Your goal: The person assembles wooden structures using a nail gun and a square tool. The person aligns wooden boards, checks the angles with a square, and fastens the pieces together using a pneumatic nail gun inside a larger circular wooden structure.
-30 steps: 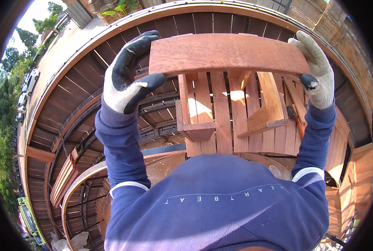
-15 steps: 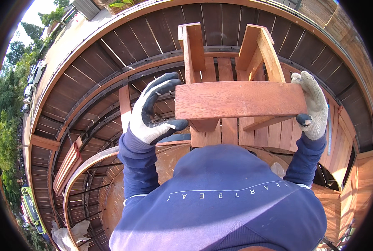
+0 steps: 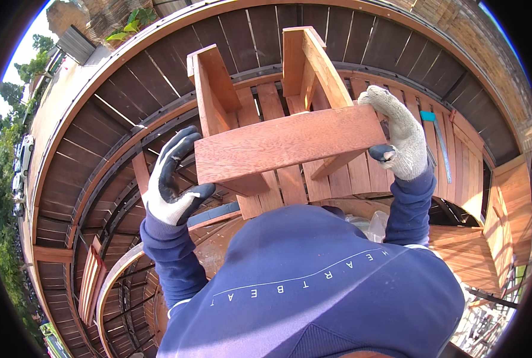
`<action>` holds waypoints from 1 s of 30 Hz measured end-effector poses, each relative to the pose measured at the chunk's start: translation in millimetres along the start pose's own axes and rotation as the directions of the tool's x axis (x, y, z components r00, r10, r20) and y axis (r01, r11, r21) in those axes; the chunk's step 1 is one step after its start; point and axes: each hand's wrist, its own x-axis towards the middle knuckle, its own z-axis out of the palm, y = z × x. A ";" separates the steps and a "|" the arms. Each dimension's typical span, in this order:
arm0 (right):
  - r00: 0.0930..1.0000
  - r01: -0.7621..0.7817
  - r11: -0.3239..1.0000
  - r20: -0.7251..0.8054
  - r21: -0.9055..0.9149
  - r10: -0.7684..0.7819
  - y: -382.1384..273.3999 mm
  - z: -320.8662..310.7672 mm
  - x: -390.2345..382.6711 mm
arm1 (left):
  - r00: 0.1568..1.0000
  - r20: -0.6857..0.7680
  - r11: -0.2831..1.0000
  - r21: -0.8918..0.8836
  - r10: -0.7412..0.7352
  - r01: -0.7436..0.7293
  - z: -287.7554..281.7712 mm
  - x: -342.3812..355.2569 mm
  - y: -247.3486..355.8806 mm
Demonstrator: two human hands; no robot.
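A wooden frame (image 3: 290, 143) stands out in front of my chest, its broad reddish-brown board facing up and two angled side pieces reaching away from me. My left hand (image 3: 169, 179), in a white glove with dark coating, cups the board's left end, with thumb at the near corner and fingers at the far one. Around the right end curls my right hand (image 3: 404, 134), gloved the same way, its thumb against the near edge. Whether the frame hangs free or rests on the slats below cannot be made out.
Beneath and beyond the frame runs a slatted wooden bench (image 3: 361, 176). A blue-handled tool (image 3: 442, 143) lies on its right part. A curved dark plank wall (image 3: 158, 68) surrounds me. Stacked wooden strips (image 3: 91, 283) are at lower left, and clear plastic (image 3: 378, 227) sits by my right forearm.
The frame and both hands have shifted left in view and the board now slants, left end nearer me. The surroundings have turned too, and the blue-handled tool shows more fully. Both grips look unchanged.
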 end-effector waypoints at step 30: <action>1.000 -0.022 0.999 -0.002 0.033 0.022 16.7 9.6 -13.5 | 0.993 0.001 0.965 -0.238 -0.117 0.114 13.6 -11.9 -4.1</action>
